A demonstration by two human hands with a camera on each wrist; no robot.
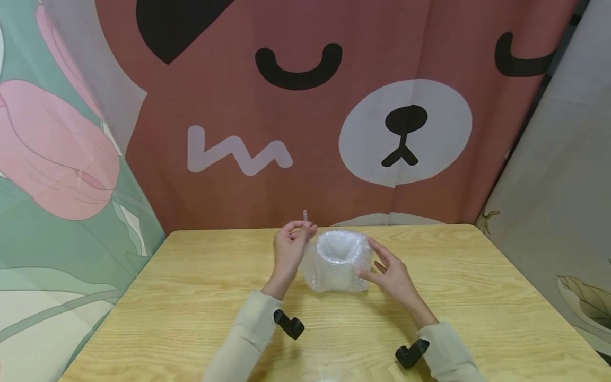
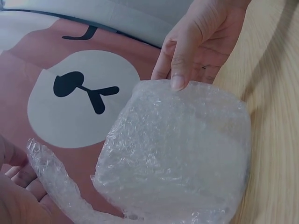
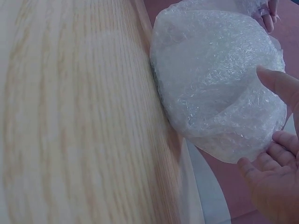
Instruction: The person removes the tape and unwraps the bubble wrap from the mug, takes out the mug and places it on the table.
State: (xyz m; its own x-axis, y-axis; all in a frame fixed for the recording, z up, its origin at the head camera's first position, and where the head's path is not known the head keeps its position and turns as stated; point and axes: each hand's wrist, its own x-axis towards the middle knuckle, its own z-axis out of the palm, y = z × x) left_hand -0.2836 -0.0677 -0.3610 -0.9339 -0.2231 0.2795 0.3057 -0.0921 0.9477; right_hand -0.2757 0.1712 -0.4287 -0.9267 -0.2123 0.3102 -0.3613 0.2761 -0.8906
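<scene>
Bubble wrap [image 1: 336,277], bundled round a hollow at its top, sits on the wooden tabletop [image 1: 444,297] between two bare hands in the head view. The left hand [image 1: 288,248] pinches at the bundle's loose end, a small pale strip [image 1: 305,215] poking up above its fingers, too small to identify. The right hand [image 1: 394,275] grips the opposite side, thumb toward the front, fingers toward the back. Behind hangs a curtain [image 1: 229,106] printed with a bear's face.

From the left wrist, a narrow flap [image 2: 58,182] of wrap stretches away from the bundle to the left hand's fingers, while the right thumb lies over the far rim. A hard tug on that flap could tear the thin film or drag the bundle askew; a slipped pinch could let it spring back.

From the right wrist, the thumb rests on the crinkled face and the fingers meet its edge. That hold looks light, so the bundle might twist loose; too tight a squeeze could buckle its soft wall.
</scene>
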